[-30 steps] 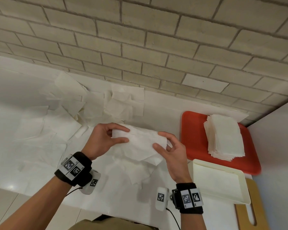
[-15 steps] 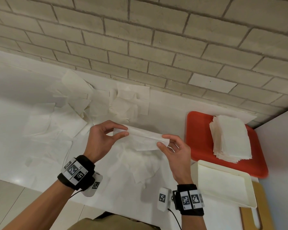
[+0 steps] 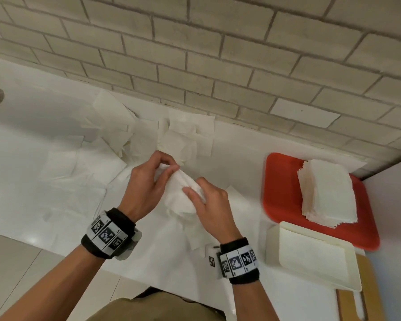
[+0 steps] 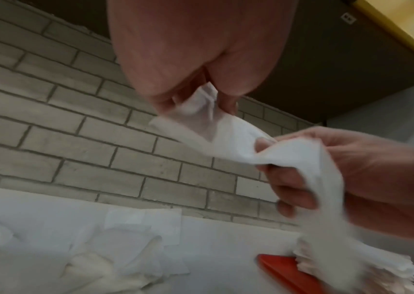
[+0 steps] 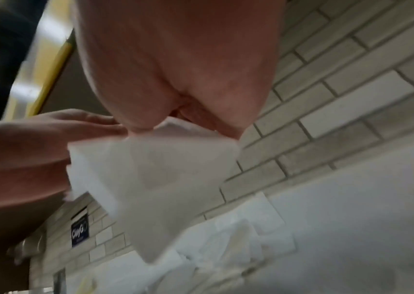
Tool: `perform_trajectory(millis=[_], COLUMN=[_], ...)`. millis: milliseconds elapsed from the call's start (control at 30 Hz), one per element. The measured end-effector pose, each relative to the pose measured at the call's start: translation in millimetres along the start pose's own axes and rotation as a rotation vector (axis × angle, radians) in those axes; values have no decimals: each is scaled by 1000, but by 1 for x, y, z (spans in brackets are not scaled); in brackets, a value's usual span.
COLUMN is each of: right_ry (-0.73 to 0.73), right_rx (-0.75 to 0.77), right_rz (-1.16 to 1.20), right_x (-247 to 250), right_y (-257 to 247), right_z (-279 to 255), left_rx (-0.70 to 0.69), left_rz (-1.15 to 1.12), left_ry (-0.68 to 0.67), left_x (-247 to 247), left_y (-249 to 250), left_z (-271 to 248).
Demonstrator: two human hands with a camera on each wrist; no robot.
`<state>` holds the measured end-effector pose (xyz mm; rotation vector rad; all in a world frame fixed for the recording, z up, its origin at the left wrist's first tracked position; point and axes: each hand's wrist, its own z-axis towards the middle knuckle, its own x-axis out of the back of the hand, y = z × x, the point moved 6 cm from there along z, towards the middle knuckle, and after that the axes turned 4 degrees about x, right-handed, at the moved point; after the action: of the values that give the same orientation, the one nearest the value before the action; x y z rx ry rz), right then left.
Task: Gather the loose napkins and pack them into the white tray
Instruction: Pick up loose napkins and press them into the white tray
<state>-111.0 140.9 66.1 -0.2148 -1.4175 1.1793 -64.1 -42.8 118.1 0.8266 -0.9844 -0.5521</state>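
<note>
Both hands hold one white napkin (image 3: 180, 193) above the counter, folded over between them. My left hand (image 3: 153, 179) pinches its far end (image 4: 203, 107) between thumb and fingers. My right hand (image 3: 202, 195) grips the near end (image 5: 150, 159), fingers curled into the paper. Several loose napkins (image 3: 116, 144) lie scattered on the white counter behind and left of the hands. The white tray (image 3: 310, 258) sits at the right, near the counter's front edge, a hand's width from my right wrist.
A red tray (image 3: 280, 193) behind the white tray carries a tall stack of folded napkins (image 3: 326, 193). A wooden board (image 3: 368, 302) lies under the white tray's near corner. A brick wall (image 3: 195, 66) runs along the back of the counter.
The hands have come together, folding the spread napkin into a smaller bundle. The view has shifted slightly left and down.
</note>
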Motion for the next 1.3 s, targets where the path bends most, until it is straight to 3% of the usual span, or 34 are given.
perform_trajectory(millis=[100,200,333,467,567,667,767,867,1000,1067,1167,1233,1300], right_ry=[29,-28,-222,-46,-142,-230,-141,-77,-362,-469,-464,-417,-381], right_rx=[-144,-304,-370,-509,-563,-604,-576,-438,-186,-114,-174,-298,-401], right_rz=[222,206,-53,-361,-475,-323,-121,52,231,317,351,288,215], right_x=[-4,-23,-59,-53,-62,-72,-60,-38,-27,-28,-39,-56,-74], right_y=[27,60,95,110,118,134,131,100,32,6,6,29,53], right_z=[-16,-35,-57,-58,-51,-45,-37,-25,-12,-10,-6,-10,-17], left_rx=[96,210,251,246,150,108,129,105,262,291,386,429,489], left_rz=[40,103,276,458,572,665,677,550,-54,-230,-278,-165,-7], left_ry=[62,4,-166,-249,-198,-178,-219,-230,-303,-388,-356,-256,-241], left_x=[8,2,-25,-38,-39,-41,-41,-35,-19,-16,-9,-3,-3], left_y=[-32,-81,-146,-184,-189,-188,-182,-159,-115,-100,-106,-121,-143], left_z=[-13,-37,-78,-105,-106,-100,-87,-71,-54,-48,-47,-53,-67])
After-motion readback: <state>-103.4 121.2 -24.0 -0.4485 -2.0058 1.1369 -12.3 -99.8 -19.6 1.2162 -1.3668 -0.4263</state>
